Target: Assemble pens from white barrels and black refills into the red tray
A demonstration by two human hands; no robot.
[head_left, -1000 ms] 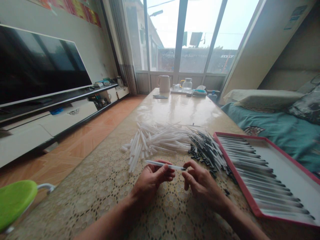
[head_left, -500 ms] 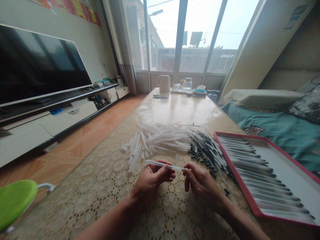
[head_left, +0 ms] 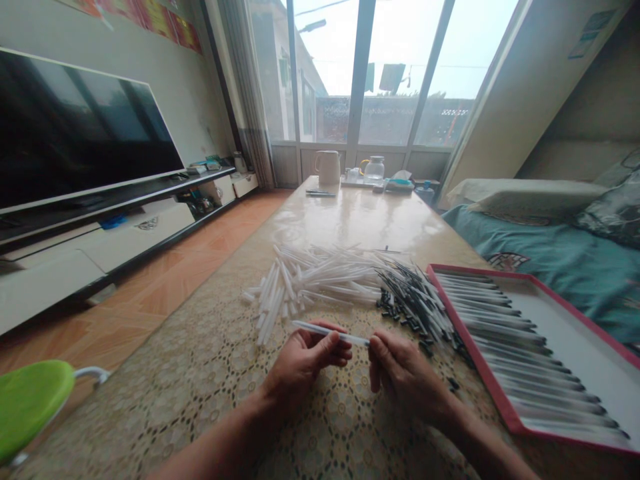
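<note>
A pen (head_left: pixel 356 339) spans the gap between two hands at the lower centre of the frame, its long axis nearly level, right end slightly lower. The left hand (head_left: pixel 309 351) pinches it around mid-length; the right hand (head_left: pixel 400 363), apart from the left, is closed on its right end. At right, a red-rimmed box (head_left: pixel 575 323) holds a row of dark-ended pens (head_left: pixel 520 348) along its left side, with white floor bare beyond. Tubes (head_left: pixel 325 277) and refills (head_left: pixel 417 290) lie mid-frame.
</note>
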